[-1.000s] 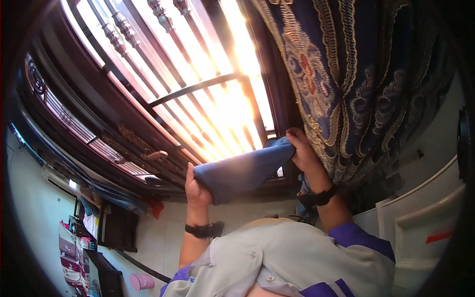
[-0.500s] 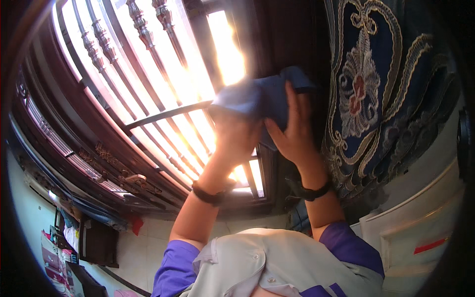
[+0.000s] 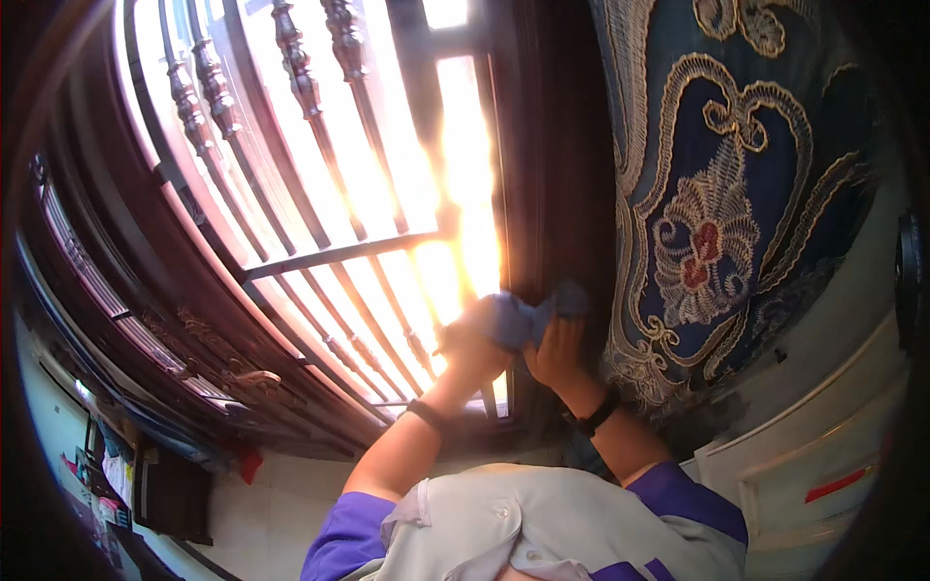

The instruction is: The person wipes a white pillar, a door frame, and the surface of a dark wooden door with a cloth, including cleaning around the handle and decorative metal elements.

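Note:
A blue cloth [image 3: 511,320] is bunched between my two hands at the lower right of the barred window. My left hand [image 3: 475,351] is closed around its left part, against the glare from the window. On the other side, my right hand [image 3: 562,351] grips the cloth, with its fingers pointing up along the dark wooden frame [image 3: 547,194]. Whether the cloth touches the frame, I cannot tell. Both wrists wear dark bands.
Dark window bars [image 3: 339,184] with turned knobs stand in front of bright light. A blue embroidered curtain [image 3: 707,232] hangs close by on the right. At the lower right is a pale panelled door [image 3: 775,484]. A curved handle [image 3: 258,376] sits on dark wood to the left.
Both hands and the cloth have come down along the window frame, closer to my body. The cloth is more bunched, and my hands are closer together. The view has shifted slightly.

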Demonstrator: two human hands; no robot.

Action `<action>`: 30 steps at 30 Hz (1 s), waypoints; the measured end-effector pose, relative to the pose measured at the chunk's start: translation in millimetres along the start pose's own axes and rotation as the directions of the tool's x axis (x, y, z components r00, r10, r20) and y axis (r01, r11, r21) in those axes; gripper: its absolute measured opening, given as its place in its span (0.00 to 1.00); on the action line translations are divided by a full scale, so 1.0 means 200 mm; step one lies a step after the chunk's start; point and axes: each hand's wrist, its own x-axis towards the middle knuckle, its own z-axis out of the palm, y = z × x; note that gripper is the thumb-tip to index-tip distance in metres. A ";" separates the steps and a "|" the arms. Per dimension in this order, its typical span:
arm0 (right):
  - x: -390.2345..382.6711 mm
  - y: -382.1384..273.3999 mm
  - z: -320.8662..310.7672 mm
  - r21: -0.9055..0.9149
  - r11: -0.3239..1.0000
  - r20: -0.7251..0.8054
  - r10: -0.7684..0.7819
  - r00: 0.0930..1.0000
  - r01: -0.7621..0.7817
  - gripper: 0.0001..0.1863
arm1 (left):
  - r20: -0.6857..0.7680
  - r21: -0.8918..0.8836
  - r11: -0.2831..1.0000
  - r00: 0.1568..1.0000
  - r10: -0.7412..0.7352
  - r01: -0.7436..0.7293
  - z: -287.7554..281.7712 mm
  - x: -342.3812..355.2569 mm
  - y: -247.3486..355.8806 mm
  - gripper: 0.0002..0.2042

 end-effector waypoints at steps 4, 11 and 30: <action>0.15 -0.05 -0.14 0.161 0.980 0.170 0.092 0.981 -0.120 0.36 | -0.325 -0.062 0.990 0.940 0.098 -0.124 0.02 -0.04 -0.06 0.06; 0.89 -0.16 -0.33 -0.258 0.966 -0.242 -0.085 0.967 0.020 0.36 | -0.625 0.108 0.970 0.744 0.235 -0.216 -0.45 0.32 -0.07 0.18; 0.14 -0.39 0.28 -0.144 0.989 0.411 0.098 0.906 -0.042 0.35 | -0.367 -0.179 0.924 0.894 0.256 -0.338 -0.06 -0.27 -0.54 0.14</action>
